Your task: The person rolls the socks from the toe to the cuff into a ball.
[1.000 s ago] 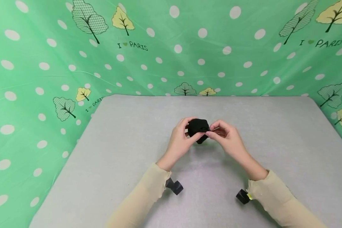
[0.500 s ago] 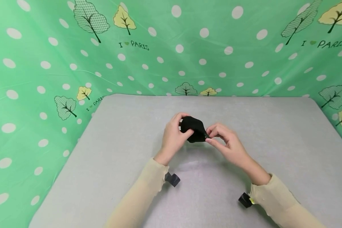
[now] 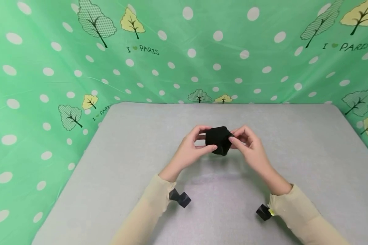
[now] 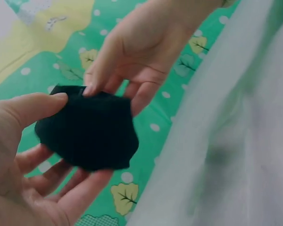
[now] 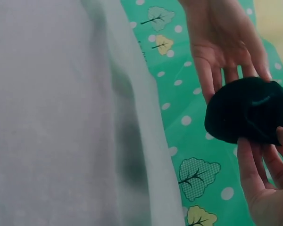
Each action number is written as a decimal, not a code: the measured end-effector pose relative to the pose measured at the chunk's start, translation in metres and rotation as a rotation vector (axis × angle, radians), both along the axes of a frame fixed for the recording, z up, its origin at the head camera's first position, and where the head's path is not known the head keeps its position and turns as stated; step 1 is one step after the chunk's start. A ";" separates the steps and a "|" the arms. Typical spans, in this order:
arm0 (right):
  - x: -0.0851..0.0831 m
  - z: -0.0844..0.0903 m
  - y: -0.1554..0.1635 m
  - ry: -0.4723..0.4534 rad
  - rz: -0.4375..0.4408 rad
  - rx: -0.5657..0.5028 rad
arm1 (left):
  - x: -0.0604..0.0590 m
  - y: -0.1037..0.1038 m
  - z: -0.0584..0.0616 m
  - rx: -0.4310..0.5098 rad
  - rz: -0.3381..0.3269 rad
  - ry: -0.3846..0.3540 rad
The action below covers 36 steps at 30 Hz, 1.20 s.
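Observation:
A small black cloth pouch [image 3: 217, 136] is held up over the grey table by both hands. My left hand [image 3: 190, 149] grips its left side, thumb in front and fingers behind. At the mouth on the other side, my right hand [image 3: 249, 144] pinches the edge between thumb and fingers. The mouth gapes toward the right, dark inside. In the left wrist view the pouch [image 4: 89, 129] looks rounded and soft, its top edge under the right thumb. Seen from the right wrist, a fold shows across the pouch [image 5: 245, 110].
The grey table [image 3: 135, 163] spreads beneath the hands. A green polka-dot cloth [image 3: 159, 68] with printed trees hangs behind and at the sides. Black wrist camera mounts [image 3: 184, 199] stick out below both sleeves.
Half a second ago the pouch tilted down to the right, its mouth facing lower. It has since shifted right and levelled, and the right hand's pinch has risen to the upper edge of the mouth.

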State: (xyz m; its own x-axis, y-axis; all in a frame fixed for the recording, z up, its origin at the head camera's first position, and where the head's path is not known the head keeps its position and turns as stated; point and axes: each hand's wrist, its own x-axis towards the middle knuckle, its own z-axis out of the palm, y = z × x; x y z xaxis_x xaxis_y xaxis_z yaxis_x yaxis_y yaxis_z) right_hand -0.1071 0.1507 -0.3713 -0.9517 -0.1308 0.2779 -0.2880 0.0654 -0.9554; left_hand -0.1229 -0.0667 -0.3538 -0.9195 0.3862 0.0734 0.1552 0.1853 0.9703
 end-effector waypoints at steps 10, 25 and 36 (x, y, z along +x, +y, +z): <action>-0.002 0.004 0.005 -0.113 0.082 -0.095 | -0.001 -0.001 -0.003 0.013 -0.089 -0.009; 0.002 -0.004 -0.001 0.053 0.044 0.044 | -0.003 0.001 -0.004 0.015 -0.054 -0.001; 0.008 0.000 0.005 0.360 0.187 0.178 | -0.002 -0.003 0.000 0.036 -0.045 -0.107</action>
